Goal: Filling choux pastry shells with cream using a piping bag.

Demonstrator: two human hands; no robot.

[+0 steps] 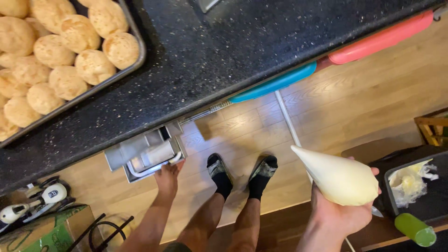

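Cream piping bag gripped in right hand, left hand fingers curled on drawer handle, buns on tray

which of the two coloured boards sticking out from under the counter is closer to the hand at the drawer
The blue board. It juts from the counter edge just right of the drawer the left hand touches; the red board lies farther right.

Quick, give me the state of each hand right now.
Left hand: fingers closed on the handle of the metal drawer under the counter.
Right hand: closed around a filled cream-coloured piping bag, tip pointing left.
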